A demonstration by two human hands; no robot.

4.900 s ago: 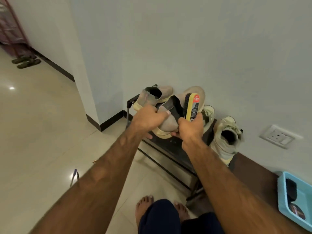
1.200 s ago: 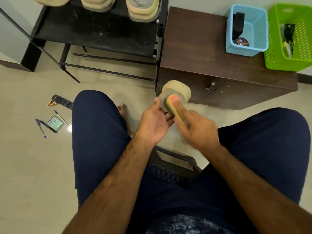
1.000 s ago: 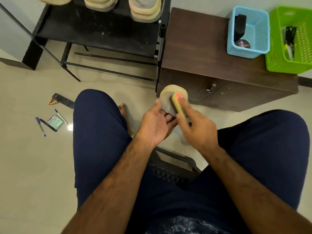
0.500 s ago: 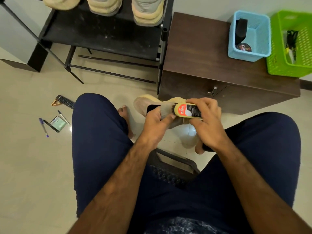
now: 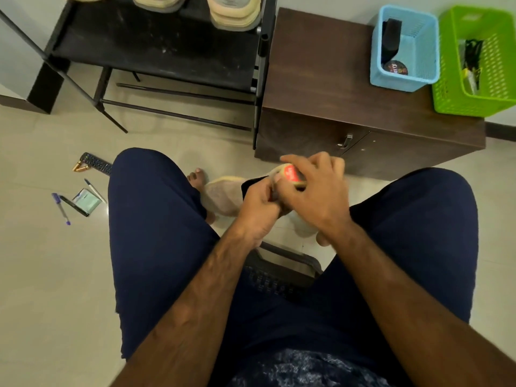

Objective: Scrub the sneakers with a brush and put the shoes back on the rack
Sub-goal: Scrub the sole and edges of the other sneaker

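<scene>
Now that the beige sneaker (image 5: 223, 195) has swung sideways in the gripping left hand (image 5: 258, 210), jutting left of its knuckles, the right hand (image 5: 318, 199), curled round the shoe brush (image 5: 291, 174), scrubs a fresh side

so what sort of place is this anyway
Most likely a home hallway or entryway: a black shoe rack holding sneakers stands against the wall beside a low wooden cabinet, on a glossy tiled floor.
</scene>
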